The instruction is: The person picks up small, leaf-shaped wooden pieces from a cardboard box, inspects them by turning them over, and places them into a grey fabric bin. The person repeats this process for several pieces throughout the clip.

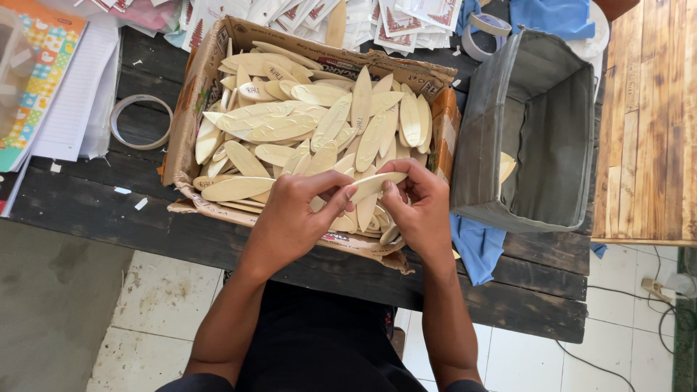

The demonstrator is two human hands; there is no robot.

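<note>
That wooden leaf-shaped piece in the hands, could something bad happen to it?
Maybe. Both hands, left hand and right hand, pinch one thin wooden piece by its ends, so it might snap if bent. It is held over the cardboard box, whose near edge looks torn and overhangs the dark table; a dropped piece could slide to the floor. The box is heaped high, so bumping it might spill others.
</note>
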